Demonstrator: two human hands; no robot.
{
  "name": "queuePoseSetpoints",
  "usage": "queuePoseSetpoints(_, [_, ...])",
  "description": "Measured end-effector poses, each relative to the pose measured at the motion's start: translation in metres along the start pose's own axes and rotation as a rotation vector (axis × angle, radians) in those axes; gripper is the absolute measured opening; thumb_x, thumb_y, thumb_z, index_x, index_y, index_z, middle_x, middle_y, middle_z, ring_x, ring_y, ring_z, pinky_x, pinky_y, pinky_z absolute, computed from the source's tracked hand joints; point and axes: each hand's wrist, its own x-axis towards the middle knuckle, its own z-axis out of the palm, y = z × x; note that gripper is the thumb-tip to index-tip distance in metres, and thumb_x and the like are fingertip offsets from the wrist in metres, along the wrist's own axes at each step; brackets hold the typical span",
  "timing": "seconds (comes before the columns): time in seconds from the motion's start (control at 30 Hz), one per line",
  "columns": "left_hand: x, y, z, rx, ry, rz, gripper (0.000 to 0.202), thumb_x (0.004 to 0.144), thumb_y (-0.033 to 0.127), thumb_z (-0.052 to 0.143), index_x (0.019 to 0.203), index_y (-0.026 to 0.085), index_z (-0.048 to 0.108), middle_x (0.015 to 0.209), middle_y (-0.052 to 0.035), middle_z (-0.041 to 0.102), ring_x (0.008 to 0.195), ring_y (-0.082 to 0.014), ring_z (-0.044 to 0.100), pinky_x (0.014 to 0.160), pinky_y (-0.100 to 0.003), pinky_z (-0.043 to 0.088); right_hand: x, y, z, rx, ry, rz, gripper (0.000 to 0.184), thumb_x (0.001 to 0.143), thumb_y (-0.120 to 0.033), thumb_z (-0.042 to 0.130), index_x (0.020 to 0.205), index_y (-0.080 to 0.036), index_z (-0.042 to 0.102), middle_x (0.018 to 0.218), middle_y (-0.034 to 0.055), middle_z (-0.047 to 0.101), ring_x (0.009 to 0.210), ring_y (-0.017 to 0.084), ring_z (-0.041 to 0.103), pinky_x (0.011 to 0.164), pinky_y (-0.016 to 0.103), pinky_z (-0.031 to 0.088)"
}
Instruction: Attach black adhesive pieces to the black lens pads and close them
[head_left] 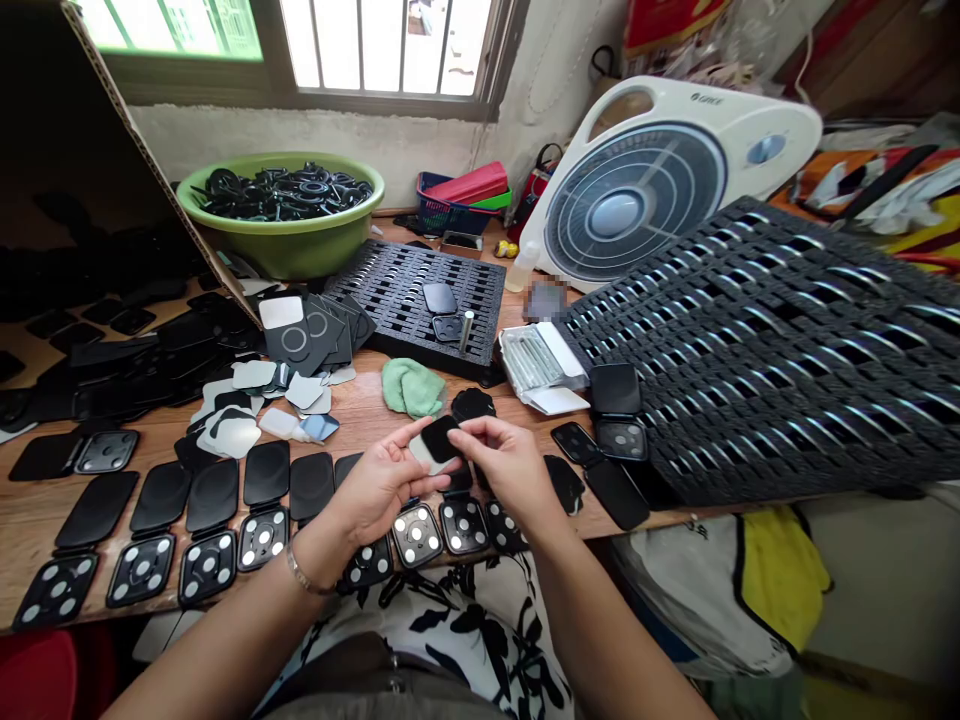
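Note:
Just above the table's front edge, my left hand (388,472) holds a small black square pad (439,440) with a whitish backing sheet (426,456) showing under it. My right hand (504,462) pinches the pad's right edge between thumb and fingers. Below and beside my hands runs a row of opened black hinged cases (264,538), their lower halves dotted with several white round spots. Some of these cases are partly hidden by my hands and forearms. A crumpled green cloth (412,388) lies just beyond my hands. Black round-edged pieces (472,404) sit behind my right hand.
White and black sheet pieces (229,425) pile up at the left, near a cardboard box (161,170). Behind stand a green basin (281,235) full of black parts and a slotted black rack (427,290). A larger rack (795,350) leans at right before a fan (622,200).

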Motion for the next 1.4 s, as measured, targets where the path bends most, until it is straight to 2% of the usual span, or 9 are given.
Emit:
queuePoseSetpoints(0.13, [0.000,0.001,-0.001,0.296,0.108,0.260,0.020,0.074,0.007,0.069,0.091,0.016,0.076,0.102,-0.0091,0.076,0.108,-0.0263,0.068,0.105,-0.043,0.047,0.026,0.010,-0.013,0.169,0.109,0.100,0.037,0.066,-0.050,0.077,0.078,-0.016,0.068,0.054,-0.0014,0.061,0.048,0.012,0.055,0.047,0.023,0.041])
queuePoseSetpoints(0.23, [-0.004,0.002,-0.003,0.485,0.152,0.545,0.030,0.069,-0.004,0.063,0.075,0.020,0.079,0.124,-0.0058,0.069,0.127,-0.0249,0.056,0.119,-0.037,0.029,0.042,0.018,-0.019,0.141,0.139,0.093,0.038,0.064,-0.048,0.079,0.079,-0.015,0.068,0.057,0.0003,0.064,0.049,0.012,0.058,0.047,0.023,0.043])
queuePoseSetpoints(0.3, [-0.007,0.004,-0.004,0.510,0.157,0.631,0.037,0.068,-0.007,0.060,0.074,0.023,0.080,0.135,-0.0028,0.063,0.133,-0.0244,0.051,0.120,-0.034,0.026,0.047,0.023,-0.021,0.128,0.141,0.087,0.038,0.062,-0.047,0.080,0.080,-0.015,0.068,0.059,0.0010,0.065,0.051,0.013,0.060,0.048,0.023,0.045])
queuePoseSetpoints(0.4, [-0.008,0.005,-0.005,0.517,0.177,0.615,0.037,0.069,-0.005,0.061,0.080,0.024,0.081,0.130,-0.0032,0.066,0.127,-0.0259,0.056,0.118,-0.036,0.030,0.047,0.027,-0.022,0.111,0.133,0.070,0.039,0.061,-0.046,0.081,0.079,-0.014,0.068,0.061,0.0019,0.066,0.053,0.014,0.062,0.050,0.025,0.047])
queuePoseSetpoints(0.57, [0.008,0.011,-0.003,0.562,0.223,0.538,0.037,0.070,-0.001,0.062,0.090,0.023,0.081,0.103,-0.0032,0.076,0.108,-0.0256,0.066,0.111,-0.039,0.040,0.033,0.023,-0.022,0.062,0.184,-0.018,0.034,0.068,-0.046,0.078,0.081,-0.016,0.069,0.072,0.0025,0.068,0.061,0.015,0.062,0.061,0.029,0.051])
queuePoseSetpoints(0.8, [0.026,0.013,0.010,0.528,0.131,0.379,0.045,0.069,0.004,0.069,0.112,0.017,0.074,0.090,-0.0037,0.076,0.082,-0.0204,0.069,0.088,-0.034,0.052,-0.003,0.009,-0.024,-0.370,0.328,-0.623,0.010,0.089,-0.030,0.063,0.086,-0.026,0.071,0.092,0.0050,0.073,0.091,0.022,0.069,0.087,0.038,0.055])
queuePoseSetpoints(1.0, [0.020,0.002,0.023,0.347,-0.070,0.326,0.050,0.070,0.022,0.082,0.118,0.015,0.068,0.105,-0.0077,0.074,0.097,-0.0208,0.067,0.092,-0.031,0.050,-0.029,0.009,-0.017,-0.428,0.268,-0.774,0.017,0.088,-0.016,0.062,0.095,-0.027,0.074,0.097,0.0046,0.076,0.089,0.019,0.072,0.084,0.033,0.057])
queuePoseSetpoints(1.2, [0.016,-0.001,0.016,0.284,-0.169,0.319,0.046,0.071,0.019,0.082,0.115,0.018,0.069,0.102,-0.0067,0.074,0.095,-0.0204,0.069,0.090,-0.031,0.051,-0.039,0.006,-0.014,-0.328,0.214,-0.686,0.015,0.087,-0.019,0.067,0.097,-0.026,0.075,0.101,0.0059,0.075,0.093,0.020,0.072,0.088,0.035,0.057])
queuePoseSetpoints(1.4, [0.011,0.004,0.013,0.315,-0.166,0.317,0.047,0.069,0.020,0.084,0.112,0.016,0.067,0.097,-0.0069,0.075,0.093,-0.0204,0.070,0.089,-0.031,0.053,-0.036,0.001,-0.015,-0.014,0.100,-0.386,0.015,0.080,-0.029,0.076,0.093,-0.024,0.076,0.096,0.0056,0.074,0.083,0.019,0.071,0.075,0.031,0.060])
